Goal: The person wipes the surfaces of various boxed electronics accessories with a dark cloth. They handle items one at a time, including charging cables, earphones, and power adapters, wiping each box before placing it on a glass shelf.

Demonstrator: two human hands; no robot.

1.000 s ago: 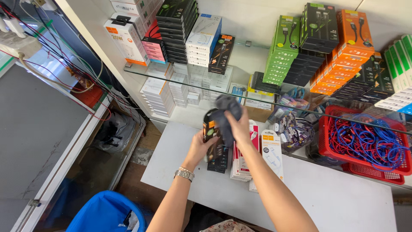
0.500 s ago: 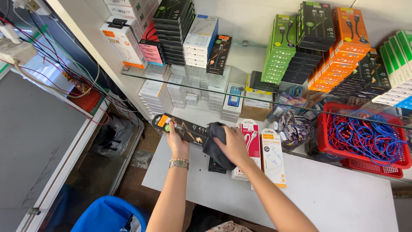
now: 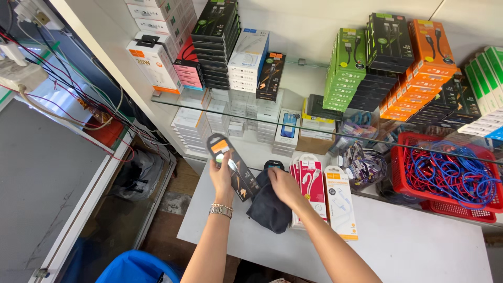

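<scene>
Nearest, right hand [image 3: 283, 184] pressed flat on dark cloth [image 3: 269, 209] atop white table [image 3: 408, 246], fingers loosely curled over it; just left, left hand [image 3: 222, 175] gripping black cable pack [image 3: 232, 166], long axis tilted up-left; beyond, red basket [image 3: 403, 175].

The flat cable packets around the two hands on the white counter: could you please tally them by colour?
Black and orange packet, in the left hand: 1
Red and white packets: 2
White packet: 1
Total: 4
The right hand rests on a dark cloth.
</scene>
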